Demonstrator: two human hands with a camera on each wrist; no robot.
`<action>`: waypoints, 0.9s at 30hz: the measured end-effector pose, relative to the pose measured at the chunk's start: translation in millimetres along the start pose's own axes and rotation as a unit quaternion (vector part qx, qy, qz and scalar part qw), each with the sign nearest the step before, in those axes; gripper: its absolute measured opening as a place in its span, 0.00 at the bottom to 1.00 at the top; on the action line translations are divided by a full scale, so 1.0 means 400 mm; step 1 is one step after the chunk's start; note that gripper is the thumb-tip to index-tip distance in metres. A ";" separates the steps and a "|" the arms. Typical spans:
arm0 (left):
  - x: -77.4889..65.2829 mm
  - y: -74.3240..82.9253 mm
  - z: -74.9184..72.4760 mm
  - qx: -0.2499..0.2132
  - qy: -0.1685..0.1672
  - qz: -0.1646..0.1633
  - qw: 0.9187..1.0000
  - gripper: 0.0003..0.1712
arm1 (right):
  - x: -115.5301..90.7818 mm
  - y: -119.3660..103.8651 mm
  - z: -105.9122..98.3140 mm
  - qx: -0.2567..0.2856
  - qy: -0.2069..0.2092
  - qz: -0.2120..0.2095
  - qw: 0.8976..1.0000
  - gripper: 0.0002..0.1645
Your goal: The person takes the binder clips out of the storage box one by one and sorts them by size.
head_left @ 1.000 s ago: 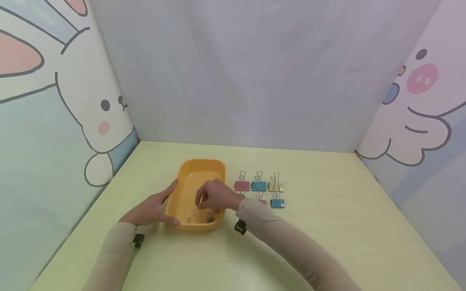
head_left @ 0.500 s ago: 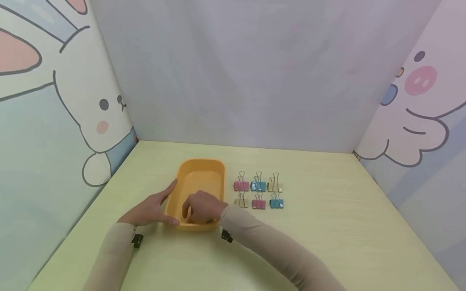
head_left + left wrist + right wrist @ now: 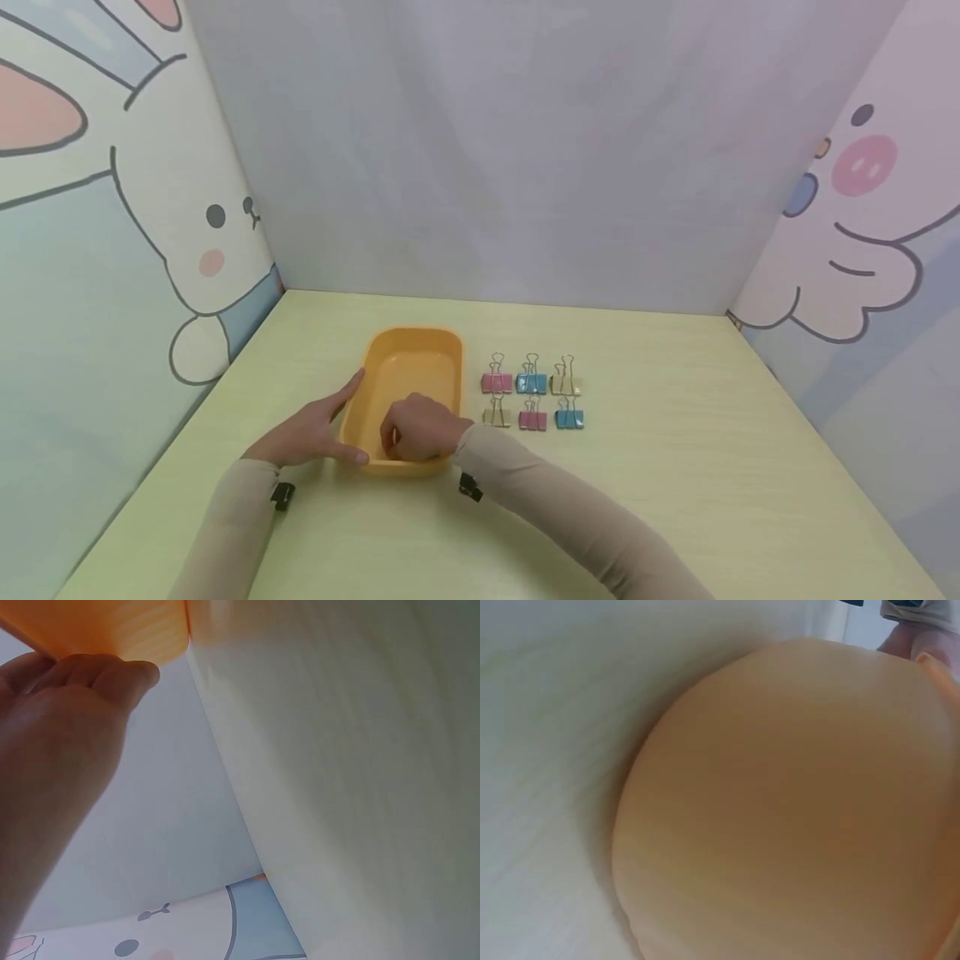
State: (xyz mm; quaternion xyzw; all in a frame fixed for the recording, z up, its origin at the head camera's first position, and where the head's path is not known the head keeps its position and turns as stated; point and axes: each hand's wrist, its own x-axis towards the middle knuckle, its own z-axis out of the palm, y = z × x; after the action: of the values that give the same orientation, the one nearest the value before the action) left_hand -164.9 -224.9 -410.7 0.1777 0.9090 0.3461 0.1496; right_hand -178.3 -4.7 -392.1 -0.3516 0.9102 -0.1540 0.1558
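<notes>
Near the middle of the table stands an orange plastic tray [image 3: 402, 469]. My left hand [image 3: 303, 432] rests against its left side, thumb at the near corner and spread fingers along the outer wall; the left wrist view shows these fingers [image 3: 124, 679] at the tray. Inside the near end of the tray, my right hand [image 3: 422, 427] reaches down with bent fingers. Its fingertips are hidden behind the hand and the tray's wall, so I cannot tell what they hold. The right wrist view is mostly filled by the tray's outer wall [image 3: 780, 802].
Right of the tray, binder clips stand in two rows. At the back are a pink clip [image 3: 497, 383], a blue clip [image 3: 532, 384] and a cream clip [image 3: 566, 386]. In front are a cream clip [image 3: 497, 418], a pink clip [image 3: 532, 421] and a blue clip [image 3: 570, 419].
My right hand has moved left and toward me, down into the tray's near end, where it hides small clips seen there earlier. The front-row clips are uncovered. My left hand stays put.
</notes>
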 end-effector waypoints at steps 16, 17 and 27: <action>-0.006 0.008 -0.003 0.003 -0.002 -0.010 1.000 0.75 | -0.041 0.054 -0.077 0.091 0.040 -0.030 0.995 0.05; -0.006 0.008 -0.003 0.003 -0.003 -0.014 1.000 0.75 | -0.046 0.058 -0.084 0.104 0.041 -0.036 0.993 0.05; -0.004 -0.001 -0.002 0.005 -0.001 -0.003 1.000 0.75 | -0.095 0.102 -0.136 0.143 0.045 -0.079 0.986 0.05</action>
State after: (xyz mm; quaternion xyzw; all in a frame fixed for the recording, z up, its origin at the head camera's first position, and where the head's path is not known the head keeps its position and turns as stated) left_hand -163.7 -226.2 -410.2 0.1762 0.9111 0.3409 0.1505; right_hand -196.9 59.5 -352.1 -0.3893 0.8540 -0.3101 0.1512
